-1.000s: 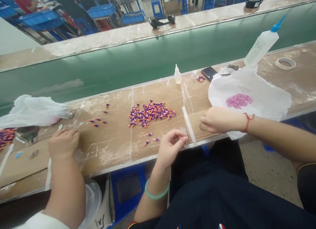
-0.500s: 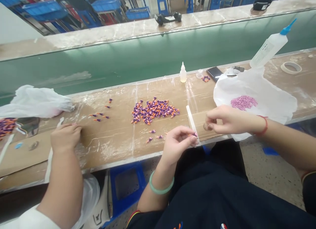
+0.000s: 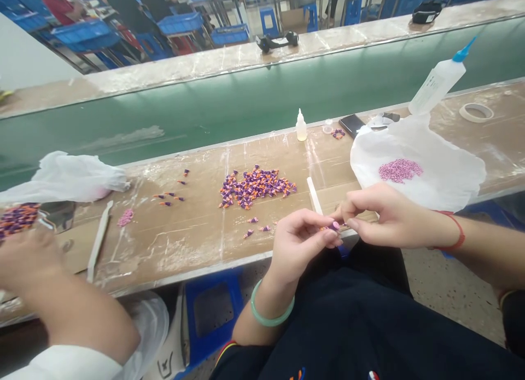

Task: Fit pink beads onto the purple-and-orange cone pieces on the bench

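Between thumb and fingertips my left hand [image 3: 296,242] pinches a small purple-and-orange figure piece [image 3: 335,226], its round pink end facing right. My right hand [image 3: 379,215] is closed in a pinch right beside that end. Whatever its fingertips hold is too small to make out. To the left lies a heap of similar purple-and-orange pieces [image 3: 257,186], with a few loose ones in front of it. A white strip [image 3: 315,196] lies just beyond my hands. Tiny pink pieces [image 3: 400,170] are spread on a white sheet [image 3: 449,169] behind my right hand.
A small dropper bottle [image 3: 301,128], a phone [image 3: 351,125], a large blue-tipped bottle [image 3: 438,87] and a tape roll [image 3: 476,112] stand or lie along the back. At left, a co-worker's arm [image 3: 77,314] reaches over the table near a plastic bag [image 3: 65,177].
My right hand has moved left and met the piece in my left hand. The co-worker's hand has moved left, uncovering a small pink heap. The view has shifted slightly.
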Tool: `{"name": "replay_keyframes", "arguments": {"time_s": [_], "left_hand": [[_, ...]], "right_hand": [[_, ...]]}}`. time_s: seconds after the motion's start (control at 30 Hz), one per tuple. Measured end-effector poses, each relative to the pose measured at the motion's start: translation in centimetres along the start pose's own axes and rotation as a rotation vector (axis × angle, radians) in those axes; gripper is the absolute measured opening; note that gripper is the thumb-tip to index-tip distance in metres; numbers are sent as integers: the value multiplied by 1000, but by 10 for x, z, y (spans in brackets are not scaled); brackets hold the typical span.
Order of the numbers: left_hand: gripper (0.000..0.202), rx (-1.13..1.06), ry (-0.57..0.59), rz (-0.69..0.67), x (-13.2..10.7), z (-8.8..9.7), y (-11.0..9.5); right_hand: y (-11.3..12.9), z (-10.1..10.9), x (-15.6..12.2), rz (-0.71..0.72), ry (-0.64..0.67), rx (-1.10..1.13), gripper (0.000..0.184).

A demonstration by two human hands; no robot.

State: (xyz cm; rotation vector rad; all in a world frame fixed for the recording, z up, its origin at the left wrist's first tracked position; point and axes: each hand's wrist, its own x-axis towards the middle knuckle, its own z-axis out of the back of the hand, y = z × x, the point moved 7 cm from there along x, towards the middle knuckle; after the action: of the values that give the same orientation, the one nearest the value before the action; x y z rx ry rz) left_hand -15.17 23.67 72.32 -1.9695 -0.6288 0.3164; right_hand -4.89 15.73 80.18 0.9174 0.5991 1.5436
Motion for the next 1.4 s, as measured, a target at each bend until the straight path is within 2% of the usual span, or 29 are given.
{"name": "replay_keyframes", "arguments": {"time_s": [0.4,0.7,1.07,1.4], "left_hand": [[15,7,12,-70,-1,-4,-7],[13,-43,-22,-92,1,-8,-5],[13,-83,-48,-49,1,-6,1],[20,-12,-53,15,3,-3,3]], "right_hand": [[2,0,-1,-10,-21,-22,9],[13,1,1,67,-70,-131,13],[13,-5,2,59,-54,-234,18],[8,-8,-1,90,-40,-279,18]]}}
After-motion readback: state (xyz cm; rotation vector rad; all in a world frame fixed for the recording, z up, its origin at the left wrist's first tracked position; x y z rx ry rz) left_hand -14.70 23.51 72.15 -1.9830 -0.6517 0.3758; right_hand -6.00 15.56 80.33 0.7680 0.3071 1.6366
